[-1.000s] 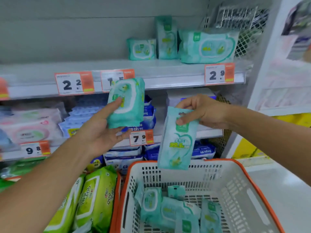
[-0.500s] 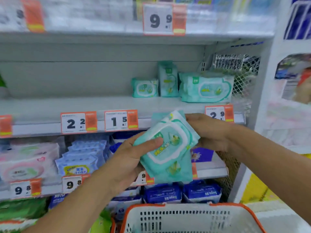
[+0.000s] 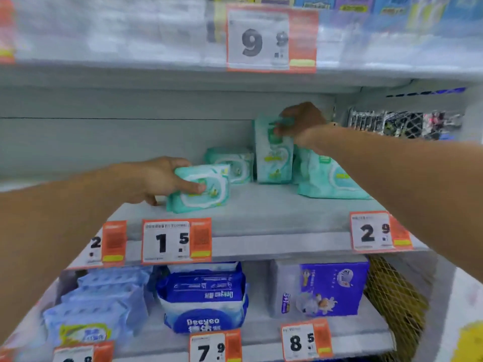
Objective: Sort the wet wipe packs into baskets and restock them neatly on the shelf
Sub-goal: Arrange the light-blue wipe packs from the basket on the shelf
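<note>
On the middle shelf (image 3: 274,218) at the centre of the frame, a person restocks green wipe packs with both hands at once. The left hand (image 3: 159,178) grips a small pack (image 3: 200,188) from its left end, thumb across the printed face and fingers curled behind, its lower edge touching the shelf just above the 1.5 price tag (image 3: 176,240). The pack stands on a long edge and leans back, long axis running left to right, flap face toward the camera. The right hand (image 3: 300,121), upper right of centre, pinches the top of a tall pack (image 3: 273,155) that stands upright on its short end against the back wall, long axis vertical, face forward. A second small pack (image 3: 232,164) sits between the two, just behind the left-hand one, and a large pack (image 3: 329,176) leans at the right, partly hidden by the right forearm.

The packs appear light and soft, film-wrapped pouches that would dent under the fingers and could slide on the smooth shelf. The stiffer lid flap on the face and the sealed ends look the surest holds; a squeeze mid-body would likely buckle them. Stood on a narrow end, the tall one seems apt to topple unless it leans on a neighbour.
</note>
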`<state>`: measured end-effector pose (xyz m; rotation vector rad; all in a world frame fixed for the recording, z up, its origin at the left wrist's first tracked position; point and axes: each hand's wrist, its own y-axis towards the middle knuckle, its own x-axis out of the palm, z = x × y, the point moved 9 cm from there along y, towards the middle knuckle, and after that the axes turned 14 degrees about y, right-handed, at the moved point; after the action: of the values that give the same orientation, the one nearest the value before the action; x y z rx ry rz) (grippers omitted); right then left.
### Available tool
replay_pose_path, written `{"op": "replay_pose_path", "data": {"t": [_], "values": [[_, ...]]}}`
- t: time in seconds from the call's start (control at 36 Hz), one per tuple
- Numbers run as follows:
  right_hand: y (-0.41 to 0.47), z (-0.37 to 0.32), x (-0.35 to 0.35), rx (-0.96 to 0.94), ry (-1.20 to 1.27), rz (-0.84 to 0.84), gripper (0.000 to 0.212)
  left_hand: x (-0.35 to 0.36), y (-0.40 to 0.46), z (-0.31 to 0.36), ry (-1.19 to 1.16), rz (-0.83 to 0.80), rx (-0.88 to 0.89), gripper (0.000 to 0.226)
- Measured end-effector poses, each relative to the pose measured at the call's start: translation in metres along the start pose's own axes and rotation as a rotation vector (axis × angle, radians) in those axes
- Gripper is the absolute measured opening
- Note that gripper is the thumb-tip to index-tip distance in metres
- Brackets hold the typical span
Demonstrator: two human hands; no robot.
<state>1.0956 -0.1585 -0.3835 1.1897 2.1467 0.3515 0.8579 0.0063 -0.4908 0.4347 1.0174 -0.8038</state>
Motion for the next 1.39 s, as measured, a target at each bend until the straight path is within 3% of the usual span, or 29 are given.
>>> {"op": "replay_pose_path", "data": {"t": [0.06, 0.14, 0.19, 0.31, 0.42, 0.5, 0.61, 0.72, 0.75, 0.86, 0.94, 1.03, 1.25, 1.33, 1.39], "values": [[0.008, 0.002, 0.011, -0.069, -0.276, -0.106, 0.044, 0.003, 0.017, 0.003, 0.063, -0.037, 0.024, 0.037], [0.016, 0.014, 0.027, -0.114, -0.517, -0.216, 0.072, 0.006, 0.034, 0.006, 0.120, -0.105, 0.013, 0.047], [0.020, 0.022, 0.033, -0.136, -0.656, -0.201, 0.086, 0.007, 0.039, 0.008, 0.138, -0.145, 0.003, 0.053], [0.024, 0.032, 0.045, -0.165, -0.925, -0.220, 0.086, 0.009, 0.041, 0.011, 0.134, -0.218, 0.006, 0.056], [0.011, 0.003, 0.065, -0.290, -0.822, -0.274, 0.097, 0.011, 0.041, 0.012, 0.126, -0.166, 0.009, 0.062], [-0.022, -0.027, 0.103, -0.424, -0.569, -0.438, 0.078, 0.010, 0.039, 0.009, 0.132, -0.105, -0.023, 0.059], [-0.061, -0.033, 0.150, -0.353, -0.399, -0.755, 0.061, 0.006, 0.035, 0.008, 0.168, -0.045, -0.052, 0.070], [-0.060, -0.043, 0.161, -0.471, -0.514, -0.659, 0.038, 0.003, 0.030, 0.002, 0.250, 0.014, -0.079, 0.107], [-0.056, -0.040, 0.163, -0.488, -0.582, -0.625, 0.035, 0.006, 0.029, 0.002, 0.267, -0.008, -0.063, 0.107], [-0.033, -0.015, 0.157, -0.410, -0.803, -0.500, 0.043, 0.028, 0.009, 0.003, 0.468, -0.223, 0.002, 0.098], [-0.028, -0.006, 0.153, -0.354, -0.825, -0.497, 0.049, 0.033, -0.005, 0.009, 0.780, -0.275, 0.025, 0.091], [-0.027, -0.007, 0.160, -0.316, -0.840, -0.505, 0.050, 0.035, -0.014, 0.017, 0.869, -0.309, 0.013, 0.082], [-0.029, -0.011, 0.168, -0.289, -0.840, -0.479, 0.050, 0.036, -0.013, 0.017, 0.908, -0.264, 0.009, 0.078], [-0.046, -0.025, 0.150, -0.318, -0.718, -0.368, 0.054, 0.035, -0.022, 0.019, 0.873, -0.210, 0.012, 0.071], [-0.083, -0.046, 0.125, -0.405, -0.550, -0.254, 0.052, 0.034, -0.031, 0.027, 0.789, -0.066, 0.135, 0.055]]}}
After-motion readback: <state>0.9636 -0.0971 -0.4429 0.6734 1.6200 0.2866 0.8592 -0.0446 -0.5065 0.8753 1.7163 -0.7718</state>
